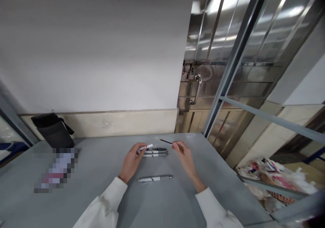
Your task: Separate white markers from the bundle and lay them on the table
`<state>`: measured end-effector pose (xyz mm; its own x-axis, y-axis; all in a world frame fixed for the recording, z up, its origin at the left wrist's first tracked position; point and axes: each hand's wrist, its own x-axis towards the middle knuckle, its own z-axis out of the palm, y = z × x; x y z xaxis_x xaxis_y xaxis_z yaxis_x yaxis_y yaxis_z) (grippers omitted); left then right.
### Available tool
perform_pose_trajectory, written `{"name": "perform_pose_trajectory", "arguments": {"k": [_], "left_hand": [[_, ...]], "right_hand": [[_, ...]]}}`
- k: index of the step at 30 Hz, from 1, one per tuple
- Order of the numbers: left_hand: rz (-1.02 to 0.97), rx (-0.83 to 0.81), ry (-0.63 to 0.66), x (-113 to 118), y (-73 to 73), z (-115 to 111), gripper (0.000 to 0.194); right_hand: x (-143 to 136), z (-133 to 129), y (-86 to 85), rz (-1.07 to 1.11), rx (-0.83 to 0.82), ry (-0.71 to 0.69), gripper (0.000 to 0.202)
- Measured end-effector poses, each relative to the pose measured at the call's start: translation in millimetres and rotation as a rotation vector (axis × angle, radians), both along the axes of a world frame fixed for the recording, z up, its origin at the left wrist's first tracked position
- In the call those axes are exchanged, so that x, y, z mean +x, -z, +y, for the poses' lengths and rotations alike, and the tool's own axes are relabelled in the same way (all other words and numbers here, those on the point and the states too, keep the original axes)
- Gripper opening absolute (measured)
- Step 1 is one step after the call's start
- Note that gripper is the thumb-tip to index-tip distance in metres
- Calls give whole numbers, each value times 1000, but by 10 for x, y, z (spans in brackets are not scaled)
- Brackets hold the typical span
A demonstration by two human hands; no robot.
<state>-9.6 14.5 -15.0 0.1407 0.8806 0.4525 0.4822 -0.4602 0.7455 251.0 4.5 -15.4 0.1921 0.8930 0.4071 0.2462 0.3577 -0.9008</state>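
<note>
On the grey table (pixel 88 173) right in front of you, nearest your white sleeves, a white pen with a silver clip (pixel 155 178) lies crosswise between your two forearms, touching neither. Just beyond it, your left hand (pixel 131 162) pinches a short white pen piece (pixel 146 147) between thumb and fingertips, its free end pointing right. Beside those fingers lie two more white and silver pens (pixel 155 152), side by side and touching, parallel to the near one. Your right hand (pixel 185 156) pinches one end of a thin dark ink refill (pixel 165 141), which points left and away, its pale tip hanging just above the table past the pair of pens. No brand or lettering on any pen can be read. Farther left lies a flat object blurred out (pixel 56 169), any writing on it hidden. Behind that, a black pouch (pixel 53 129) leans against the white wall. Beyond the table's far right corner stands a shiny steel door with a curved handle (pixel 195 89).
</note>
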Motion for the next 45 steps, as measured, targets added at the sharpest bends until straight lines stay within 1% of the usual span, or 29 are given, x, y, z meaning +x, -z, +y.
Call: {"name": "perform_pose_trajectory", "arguments": {"k": [5,9,16,23,28,34,39,45], "left_hand": [[59,-4,71,28,14,-23,22],[79,-11,93,26,19,-16,22],[96,-26,95,23,-5,-31,22],[91,-29,117,34,-5,-25,23],[104,-37,94,30,0,-30,26],[101,-26,99,33,-15,-47,26],[103,-30,100,36,1,-43,25],[97,-25,107,31,-20,-60,25]], "right_hand": [[-18,-19,-27,-4,93,-25,27],[-19,-28,-27,5,106,-62,22],[-26,-33,-46,18,113,-59,18],[-24,-38,-51,8,105,-55,22],[-36,-43,-61,-11,100,-52,28],[-36,-81,-100,-45,55,15,42],[-21,-102,-131,-61,9,35,44],[-29,-101,-135,-38,11,28,45]]}}
